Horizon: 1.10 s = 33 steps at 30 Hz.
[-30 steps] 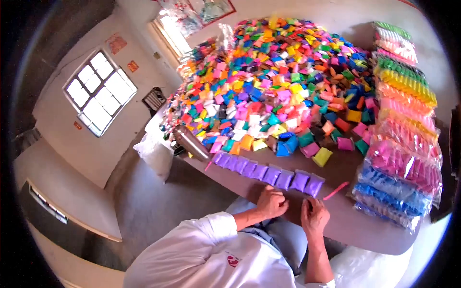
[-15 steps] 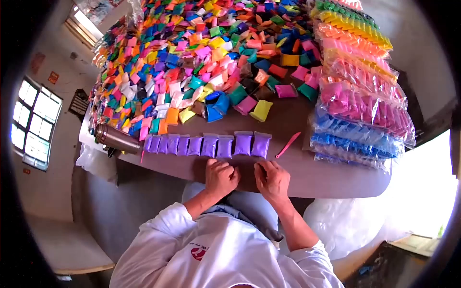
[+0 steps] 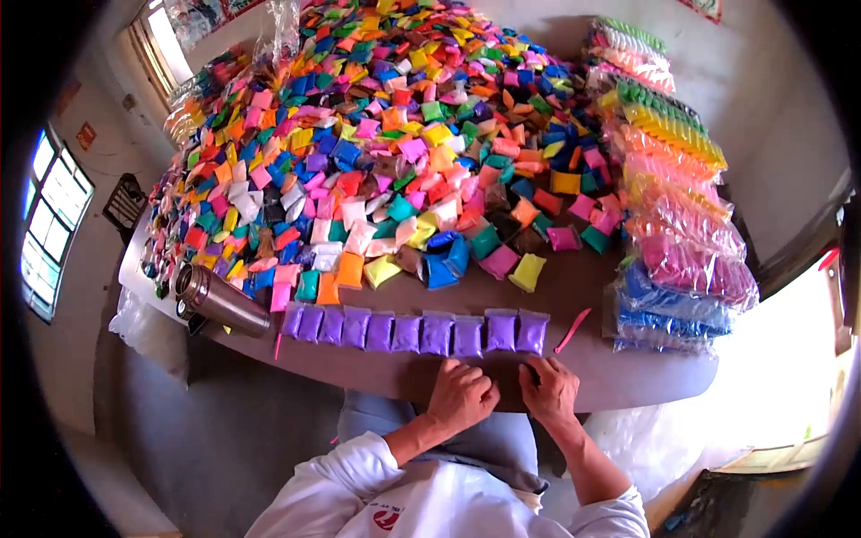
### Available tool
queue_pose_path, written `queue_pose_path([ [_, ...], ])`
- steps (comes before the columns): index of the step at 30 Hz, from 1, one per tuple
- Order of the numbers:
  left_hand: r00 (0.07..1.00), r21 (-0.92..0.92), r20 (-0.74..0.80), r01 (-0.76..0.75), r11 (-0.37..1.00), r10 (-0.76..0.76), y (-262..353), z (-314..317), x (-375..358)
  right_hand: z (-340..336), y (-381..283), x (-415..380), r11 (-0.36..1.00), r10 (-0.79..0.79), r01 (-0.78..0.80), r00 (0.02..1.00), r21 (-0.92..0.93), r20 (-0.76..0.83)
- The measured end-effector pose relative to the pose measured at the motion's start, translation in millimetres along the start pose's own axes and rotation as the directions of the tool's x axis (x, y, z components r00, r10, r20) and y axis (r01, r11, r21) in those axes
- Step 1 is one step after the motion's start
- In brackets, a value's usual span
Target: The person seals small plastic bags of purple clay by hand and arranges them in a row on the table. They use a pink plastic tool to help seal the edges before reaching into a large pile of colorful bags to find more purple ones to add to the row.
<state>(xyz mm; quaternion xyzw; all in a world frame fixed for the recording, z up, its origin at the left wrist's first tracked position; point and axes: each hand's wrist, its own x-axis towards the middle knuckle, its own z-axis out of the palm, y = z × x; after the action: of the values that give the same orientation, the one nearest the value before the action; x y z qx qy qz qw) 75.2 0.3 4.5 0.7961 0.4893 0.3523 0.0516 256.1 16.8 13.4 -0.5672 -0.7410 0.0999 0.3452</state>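
Both hands rest at the table's front edge, a small gap between them, just below a row of purple packets (image 3: 437,333). My left hand (image 3: 462,393) is curled closed, knuckles up, below the right half of the row. Close to the row's right end, my right hand (image 3: 549,387) is also closed, its fingers bent under. Nothing shows sticking out of either hand; the palms are hidden. The packets are small, clear-edged and filled with purple stuff, laid side by side. A pink plastic knife-like tool (image 3: 572,330) lies right of the row.
A big heap of multicoloured packets (image 3: 359,179) covers the back of the table (image 3: 628,375). At the right stand stacked clear bags of packets (image 3: 686,233) sorted by colour. A metal flask (image 3: 224,300) lies left of the row, near another thin pink stick (image 3: 278,343).
My view has tilted up and shifted, so the whole scene sits lower and more of the heap shows. The hands stay closed at the table edge; the packets keep their places.
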Motion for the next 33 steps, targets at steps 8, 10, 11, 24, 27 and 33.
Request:
queue_pose_path([
  [8,0.996,-0.105,0.022,-0.079,0.991,0.082,-4.7,-2.4,-8.6,2.2,-8.7,-2.7,0.987,0.027,-0.018,0.998,-0.161,0.051],
  [10,0.994,-0.139,0.024,-0.102,0.985,0.106,-5.3,-2.3,-9.7,3.7,-9.1,-2.7,0.980,0.038,-0.024,0.997,-0.198,0.064],
  [11,0.993,-0.151,0.035,-0.105,0.983,0.112,-5.8,-3.6,-9.9,4.4,-8.6,-3.2,0.980,0.028,-0.014,0.997,-0.200,0.067],
  [24,0.983,-0.335,0.084,-0.124,0.934,0.160,-18.8,0.8,-7.4,7.8,-9.3,-2.9,0.979,0.059,-0.040,0.994,-0.199,0.091],
  [27,0.927,-0.354,0.247,-0.184,0.917,0.282,-30.0,-1.5,5.1,8.1,-4.9,-6.8,0.982,0.046,-0.030,0.996,-0.189,0.082],
  [33,0.876,-0.332,0.208,-0.356,0.873,0.436,-33.4,3.0,11.2,6.2,-8.8,-3.3,0.987,0.038,-0.025,0.996,-0.160,0.081],
])
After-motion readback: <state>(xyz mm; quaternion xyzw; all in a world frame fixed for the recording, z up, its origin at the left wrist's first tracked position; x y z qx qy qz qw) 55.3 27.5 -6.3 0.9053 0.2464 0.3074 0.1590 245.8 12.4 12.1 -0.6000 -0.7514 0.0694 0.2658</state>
